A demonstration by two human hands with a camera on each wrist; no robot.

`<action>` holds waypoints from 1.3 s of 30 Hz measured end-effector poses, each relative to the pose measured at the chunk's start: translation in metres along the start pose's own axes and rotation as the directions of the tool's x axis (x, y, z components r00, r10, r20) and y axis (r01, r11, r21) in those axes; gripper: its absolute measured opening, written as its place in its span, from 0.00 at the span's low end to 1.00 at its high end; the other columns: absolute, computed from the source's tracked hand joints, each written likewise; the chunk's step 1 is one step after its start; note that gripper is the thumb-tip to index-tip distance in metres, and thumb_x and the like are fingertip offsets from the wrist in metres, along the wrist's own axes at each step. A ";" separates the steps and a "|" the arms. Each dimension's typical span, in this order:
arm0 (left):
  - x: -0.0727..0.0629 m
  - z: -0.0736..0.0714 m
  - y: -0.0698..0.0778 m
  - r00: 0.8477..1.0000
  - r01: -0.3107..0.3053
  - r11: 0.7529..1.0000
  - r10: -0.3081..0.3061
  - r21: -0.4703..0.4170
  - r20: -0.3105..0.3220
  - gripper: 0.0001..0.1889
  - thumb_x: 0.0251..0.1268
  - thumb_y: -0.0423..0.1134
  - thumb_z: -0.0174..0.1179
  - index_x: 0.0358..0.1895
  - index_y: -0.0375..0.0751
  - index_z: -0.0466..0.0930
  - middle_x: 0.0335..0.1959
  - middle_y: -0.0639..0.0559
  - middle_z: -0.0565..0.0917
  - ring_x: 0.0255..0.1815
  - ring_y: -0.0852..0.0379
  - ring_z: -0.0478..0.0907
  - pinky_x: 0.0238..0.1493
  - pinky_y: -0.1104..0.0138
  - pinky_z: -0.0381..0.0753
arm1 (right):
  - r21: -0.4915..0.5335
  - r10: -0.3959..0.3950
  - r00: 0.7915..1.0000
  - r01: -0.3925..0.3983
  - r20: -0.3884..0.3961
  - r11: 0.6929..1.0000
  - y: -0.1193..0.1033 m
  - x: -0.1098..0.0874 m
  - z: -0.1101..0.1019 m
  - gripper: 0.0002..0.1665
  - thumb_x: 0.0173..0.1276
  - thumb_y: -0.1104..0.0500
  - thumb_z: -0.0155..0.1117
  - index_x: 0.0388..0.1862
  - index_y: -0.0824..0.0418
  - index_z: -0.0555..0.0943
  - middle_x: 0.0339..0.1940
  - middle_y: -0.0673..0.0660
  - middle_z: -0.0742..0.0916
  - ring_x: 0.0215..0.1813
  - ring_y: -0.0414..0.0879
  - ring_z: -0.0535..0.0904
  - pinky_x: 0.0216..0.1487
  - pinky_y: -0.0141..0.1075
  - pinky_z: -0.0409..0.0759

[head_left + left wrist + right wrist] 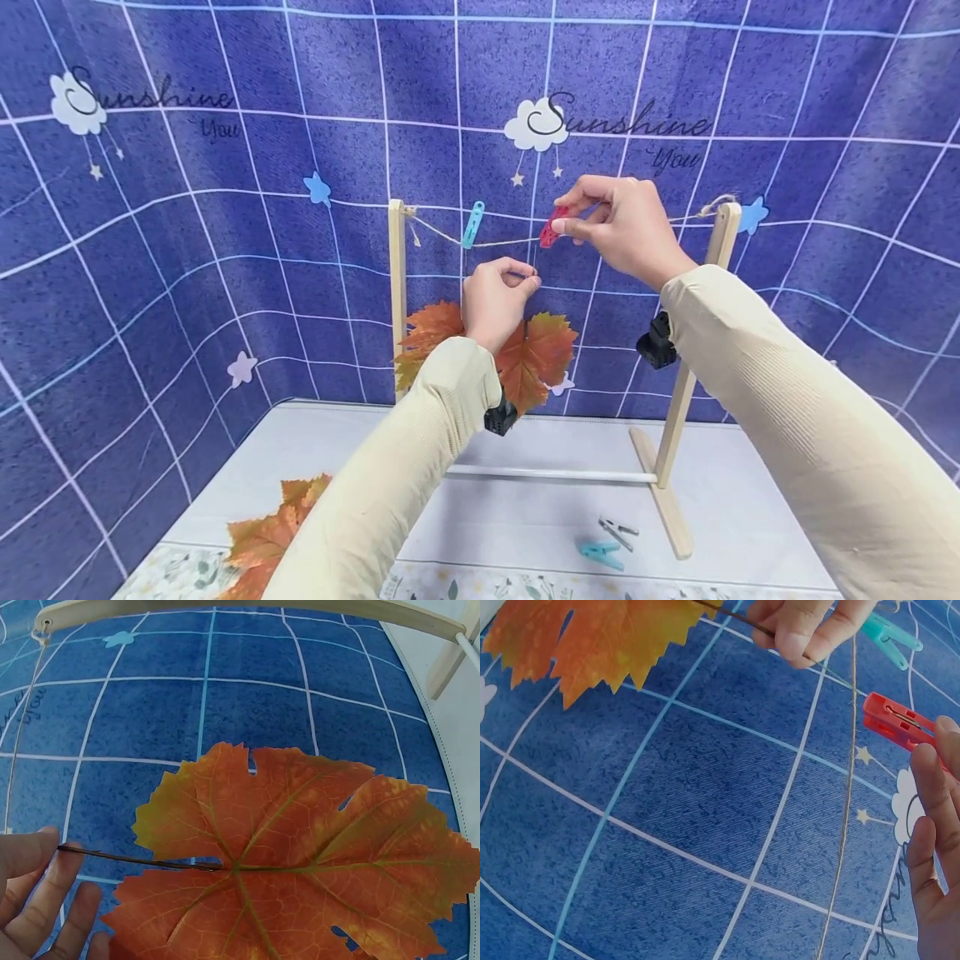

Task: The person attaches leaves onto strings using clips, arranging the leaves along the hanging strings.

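Observation:
My left hand (498, 300) pinches the thin brown stem (142, 859) of an orange-red artificial leaf (330, 870), which hangs below the hand in the head view. Just up and to the right, my right hand (618, 225) pinches the handle end of a red clothespin (900, 724). The clothespin's front end is at the twine (847, 802), close to the stem tip; whether it grips either, I cannot tell. A turquoise clothespin (473, 225) stands on the twine to the left. Below it, another orange leaf (431, 333) shows, partly hidden by my left hand.
The twine spans two wooden posts (722, 237), joined low down by a white rod (555, 475). On the white table lie a turquoise clothespin (602, 555) and a grey one (618, 532). More orange leaves (262, 537) lie at front left. A blue gridded curtain (225, 275) hangs behind.

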State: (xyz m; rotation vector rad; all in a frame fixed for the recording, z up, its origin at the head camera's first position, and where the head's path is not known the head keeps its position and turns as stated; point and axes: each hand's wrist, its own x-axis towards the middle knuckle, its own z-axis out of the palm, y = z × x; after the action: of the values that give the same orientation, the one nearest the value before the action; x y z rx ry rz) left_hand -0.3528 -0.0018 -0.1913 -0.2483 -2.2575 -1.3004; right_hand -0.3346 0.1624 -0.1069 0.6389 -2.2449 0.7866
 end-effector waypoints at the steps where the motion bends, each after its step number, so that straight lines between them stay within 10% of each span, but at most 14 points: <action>1: 0.001 0.001 0.000 1.000 0.002 1.000 -0.002 0.007 -0.001 0.06 0.65 0.43 0.71 0.41 0.48 0.90 0.32 0.54 0.90 0.37 0.57 0.85 0.41 0.61 0.79 | -0.006 0.001 1.000 -0.001 0.004 1.000 0.000 0.001 0.001 0.08 0.66 0.59 0.75 0.43 0.58 0.89 0.38 0.57 0.91 0.27 0.38 0.84 0.27 0.28 0.72; 8: 0.006 0.006 0.001 1.000 0.015 1.000 -0.015 0.019 -0.014 0.05 0.65 0.45 0.70 0.41 0.51 0.90 0.32 0.57 0.89 0.36 0.58 0.84 0.38 0.62 0.79 | -0.042 0.011 1.000 -0.010 0.019 0.999 0.000 0.007 0.005 0.08 0.67 0.59 0.74 0.43 0.58 0.89 0.40 0.57 0.91 0.33 0.51 0.88 0.30 0.29 0.72; 39: 0.006 0.010 0.002 0.999 0.018 0.999 -0.016 0.026 -0.047 0.05 0.67 0.43 0.69 0.41 0.50 0.90 0.33 0.57 0.90 0.36 0.57 0.85 0.39 0.59 0.79 | -0.045 0.073 0.985 -0.067 0.158 0.997 -0.004 0.011 0.005 0.16 0.71 0.57 0.71 0.55 0.61 0.85 0.43 0.60 0.89 0.38 0.53 0.85 0.37 0.39 0.74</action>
State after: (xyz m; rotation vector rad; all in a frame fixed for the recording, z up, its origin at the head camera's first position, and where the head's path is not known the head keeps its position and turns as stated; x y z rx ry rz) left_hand -0.3610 0.0072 -0.1909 -0.1876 -2.2405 -1.2707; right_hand -0.3420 0.1539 -0.1005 0.6268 -2.4344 0.7459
